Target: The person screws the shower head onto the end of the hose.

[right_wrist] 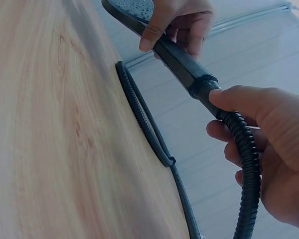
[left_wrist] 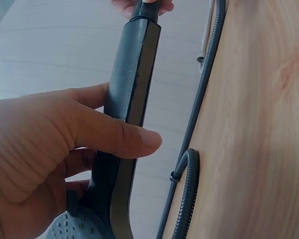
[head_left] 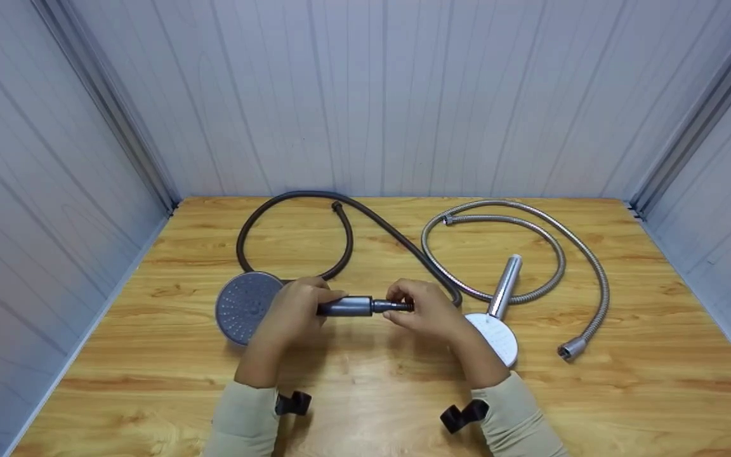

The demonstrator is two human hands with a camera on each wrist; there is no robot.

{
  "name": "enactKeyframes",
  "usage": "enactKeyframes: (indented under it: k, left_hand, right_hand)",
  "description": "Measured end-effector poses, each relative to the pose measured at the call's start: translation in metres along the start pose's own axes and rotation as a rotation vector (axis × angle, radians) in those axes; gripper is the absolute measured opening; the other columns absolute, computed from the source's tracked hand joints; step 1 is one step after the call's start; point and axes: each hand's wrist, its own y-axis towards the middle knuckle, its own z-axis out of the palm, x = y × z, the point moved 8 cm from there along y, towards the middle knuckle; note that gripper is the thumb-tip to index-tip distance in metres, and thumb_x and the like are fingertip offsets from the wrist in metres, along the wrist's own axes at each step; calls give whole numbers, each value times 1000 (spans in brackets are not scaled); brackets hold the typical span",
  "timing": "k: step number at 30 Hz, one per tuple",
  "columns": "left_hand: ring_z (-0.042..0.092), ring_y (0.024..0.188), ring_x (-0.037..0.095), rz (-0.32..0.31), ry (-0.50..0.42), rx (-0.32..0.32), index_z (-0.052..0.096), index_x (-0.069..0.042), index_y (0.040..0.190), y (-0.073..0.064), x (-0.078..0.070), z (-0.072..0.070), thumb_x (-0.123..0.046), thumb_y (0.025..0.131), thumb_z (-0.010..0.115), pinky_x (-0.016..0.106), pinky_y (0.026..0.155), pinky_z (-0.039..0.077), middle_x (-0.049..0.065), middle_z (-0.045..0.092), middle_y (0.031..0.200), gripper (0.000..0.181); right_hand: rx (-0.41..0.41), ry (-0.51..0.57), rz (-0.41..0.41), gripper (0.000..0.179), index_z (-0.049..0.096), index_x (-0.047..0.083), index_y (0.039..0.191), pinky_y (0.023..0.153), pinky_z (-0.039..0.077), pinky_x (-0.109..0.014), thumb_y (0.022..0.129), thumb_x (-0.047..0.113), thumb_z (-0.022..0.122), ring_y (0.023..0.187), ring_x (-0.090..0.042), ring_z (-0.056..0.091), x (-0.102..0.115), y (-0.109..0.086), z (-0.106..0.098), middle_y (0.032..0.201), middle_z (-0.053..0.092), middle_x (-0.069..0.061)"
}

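My left hand [head_left: 299,309] grips the handle of a dark hand shower [head_left: 351,306], its round nozzle face [head_left: 246,306] to the left. The thumb lies across the handle in the left wrist view. My right hand [head_left: 428,309] pinches the end of a black ribbed hose [right_wrist: 246,164] between thumb and fingers. In the right wrist view, the hose's tapered connector [right_wrist: 208,95] meets the handle's end in line with it. How far the connector sits inside the handle is hidden.
The black hose loops across the wooden table [head_left: 353,400] to its free end nut [head_left: 337,206]. Right of it lie a coiled silver hose [head_left: 597,273] and a chrome hand shower [head_left: 505,289] with a white face, close beside my right forearm. Pale panel walls [head_left: 365,95] enclose the table.
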Motion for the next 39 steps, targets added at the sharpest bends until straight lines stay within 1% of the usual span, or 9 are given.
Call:
enactKeyframes:
  k: [4, 10, 16, 19, 28, 31, 34, 37, 39]
  left_hand:
    - [62, 80, 18, -2, 0, 2, 77, -17, 109, 0, 0, 1, 8, 71, 75, 34, 72, 53, 4, 67, 90, 46]
    - [61, 78, 17, -25, -4, 13, 77, -17, 109, -1, 1, 2, 8, 71, 75, 33, 71, 52, 3, 66, 90, 45]
    - [60, 78, 16, -28, -9, 10, 77, -16, 109, -2, 1, 2, 7, 73, 75, 33, 70, 52, 2, 66, 90, 43]
    - [59, 78, 15, -34, -11, 12, 77, -16, 109, -2, 1, 2, 6, 74, 75, 33, 70, 52, 1, 66, 90, 42]
    - [60, 82, 17, -60, -1, 42, 76, -16, 112, -2, 2, 2, 6, 75, 74, 34, 73, 51, 3, 66, 93, 43]
    - [61, 82, 17, -57, -5, 42, 76, -16, 111, -2, 2, 2, 7, 75, 74, 34, 73, 52, 3, 67, 93, 43]
    - [61, 82, 17, -61, -12, 45, 76, -16, 111, -2, 3, 3, 8, 74, 73, 33, 73, 52, 3, 67, 93, 44]
    - [61, 81, 17, -56, -24, 40, 77, -16, 110, -2, 2, 2, 9, 73, 73, 33, 73, 52, 3, 67, 92, 44]
    - [61, 81, 17, -53, -25, 38, 77, -16, 109, -2, 2, 2, 9, 73, 73, 33, 72, 52, 3, 67, 91, 44]
  right_hand:
    - [1, -2, 4, 16, 69, 8, 97, 66, 46, -28, 86, 18, 75, 75, -11, 55, -1, 0, 0, 85, 65, 3]
    - [-21, -35, -23, 16, 73, 9, 95, 66, 46, -28, 88, 23, 73, 74, -11, 54, 1, -1, -2, 85, 66, 2]
    - [-45, -64, -54, 15, 75, 8, 93, 66, 47, -28, 88, 23, 73, 73, -10, 55, 2, -1, -3, 83, 66, 2]
    - [-56, -82, -57, 15, 75, 8, 93, 67, 47, -29, 88, 22, 72, 74, -10, 57, 3, -2, -3, 83, 67, 2]
    - [-38, -81, -48, 15, 75, 7, 94, 71, 50, -32, 90, 21, 71, 79, -13, 60, 5, -2, -2, 88, 69, -1]
    - [-31, -71, -46, 17, 74, 7, 94, 69, 50, -31, 88, 23, 72, 77, -12, 59, 4, -2, -1, 87, 69, 0]
    - [-17, -66, -30, 19, 74, 7, 94, 68, 48, -30, 84, 23, 77, 75, -12, 57, 2, -2, 0, 85, 68, 0]
    - [-10, -75, -27, 20, 74, 6, 93, 68, 48, -29, 80, 20, 80, 75, -12, 57, 1, -1, 1, 84, 68, 0]
    - [-10, -79, -31, 18, 74, 6, 92, 68, 49, -29, 79, 17, 80, 75, -12, 58, 1, -1, 2, 84, 68, 0]
